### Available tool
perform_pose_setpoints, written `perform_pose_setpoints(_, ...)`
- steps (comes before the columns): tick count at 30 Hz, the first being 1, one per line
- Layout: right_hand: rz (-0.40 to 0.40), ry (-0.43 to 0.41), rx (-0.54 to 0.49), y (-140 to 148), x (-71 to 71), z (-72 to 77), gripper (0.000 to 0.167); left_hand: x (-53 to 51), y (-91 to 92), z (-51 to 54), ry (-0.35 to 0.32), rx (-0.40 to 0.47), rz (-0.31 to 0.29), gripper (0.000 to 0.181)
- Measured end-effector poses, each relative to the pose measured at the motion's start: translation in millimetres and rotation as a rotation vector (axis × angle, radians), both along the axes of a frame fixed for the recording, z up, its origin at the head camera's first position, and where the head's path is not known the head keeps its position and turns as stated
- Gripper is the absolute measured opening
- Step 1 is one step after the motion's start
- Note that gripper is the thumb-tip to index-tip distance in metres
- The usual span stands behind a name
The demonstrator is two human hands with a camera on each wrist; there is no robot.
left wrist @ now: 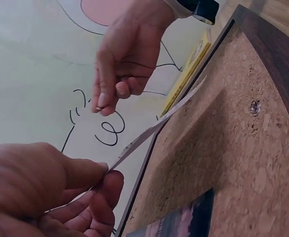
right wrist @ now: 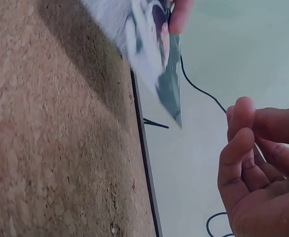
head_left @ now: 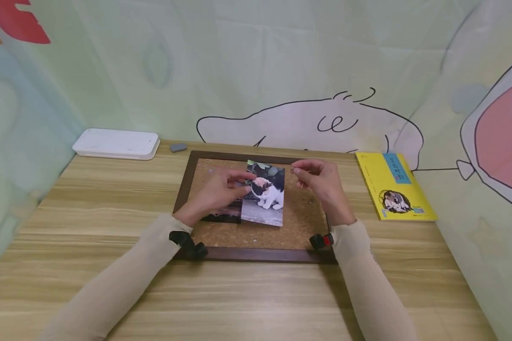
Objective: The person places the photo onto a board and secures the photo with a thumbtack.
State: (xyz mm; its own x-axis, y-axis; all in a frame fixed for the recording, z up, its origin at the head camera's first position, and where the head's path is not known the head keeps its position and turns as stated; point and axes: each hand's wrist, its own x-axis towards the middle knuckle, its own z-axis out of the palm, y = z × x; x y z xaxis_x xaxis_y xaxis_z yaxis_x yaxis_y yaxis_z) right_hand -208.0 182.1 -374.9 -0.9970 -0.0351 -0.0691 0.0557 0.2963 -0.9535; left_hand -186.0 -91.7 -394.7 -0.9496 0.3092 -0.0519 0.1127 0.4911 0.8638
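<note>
My left hand (head_left: 215,193) pinches the left edge of a photo of a cat (head_left: 268,201) between thumb and fingers. The photo is raised off the cork board (head_left: 300,232) and casts a shadow on it in the left wrist view. My right hand (head_left: 324,182) is held up just right of the photo, apart from it. Its thumb and forefinger pinch a tiny metallic pin (left wrist: 99,108), mostly covered by the fingertips. A second, darker photo (head_left: 222,218) lies on the board, partly hidden by my left hand and the cat photo.
A dark wooden frame (head_left: 264,254) borders the board. Behind left are a white case (head_left: 116,143) and a small grey block (head_left: 178,148). On the right lies a yellow book (head_left: 394,189). A printed curtain (head_left: 256,71) hangs behind the wooden table (head_left: 106,203).
</note>
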Motion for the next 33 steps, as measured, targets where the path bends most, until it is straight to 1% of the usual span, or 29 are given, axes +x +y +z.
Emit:
perform_pose_setpoints(3, 0.008, -0.003, -0.005, -1.7, -0.4, -0.3, 0.021, -1.6, 5.7, -2.8, 0.004, -0.007, -0.005, 0.036)
perform_pose_setpoints(8, 0.016, -0.010, -0.014, -4.2, -1.5, 0.4, 0.019, -7.8, 14.8, -8.3, 0.012, -0.050, 0.000, 0.036)
perform_pose_setpoints(12, 0.013, -0.019, -0.020, -5.1, -2.0, -0.1, 0.021, -12.9, 23.8, -15.2, 0.042, -0.065, -0.008, 0.034)
perform_pose_setpoints(15, 0.016, -0.030, -0.010, -6.4, -2.8, 0.0, 0.023, -15.4, 29.9, -19.3, 0.074, -0.093, -0.016, 0.031)
perform_pose_setpoints(17, 0.021, -0.037, -0.003, -7.5, -3.3, -0.2, 0.024, -15.9, 32.9, -21.0, 0.093, -0.127, -0.024, 0.030)
perform_pose_setpoints(20, 0.027, -0.042, -0.002, -8.0, -3.3, -1.0, 0.023, -15.3, 36.6, -23.3, 0.092, -0.163, -0.039, 0.030)
perform_pose_setpoints(23, 0.030, -0.040, -0.007, -7.5, -3.2, -2.0, 0.024, -14.7, 39.2, -26.4, 0.089, -0.173, -0.048, 0.030)
perform_pose_setpoints(27, 0.036, -0.036, -0.005, -6.9, -3.7, -3.0, 0.022, -14.2, 41.3, -29.6, 0.097, -0.180, -0.040, 0.030)
perform_pose_setpoints(33, 0.039, -0.039, 0.032, -6.2, -6.5, -5.1, 0.021, -13.7, 43.5, -31.9, 0.107, -0.201, -0.029, 0.030)
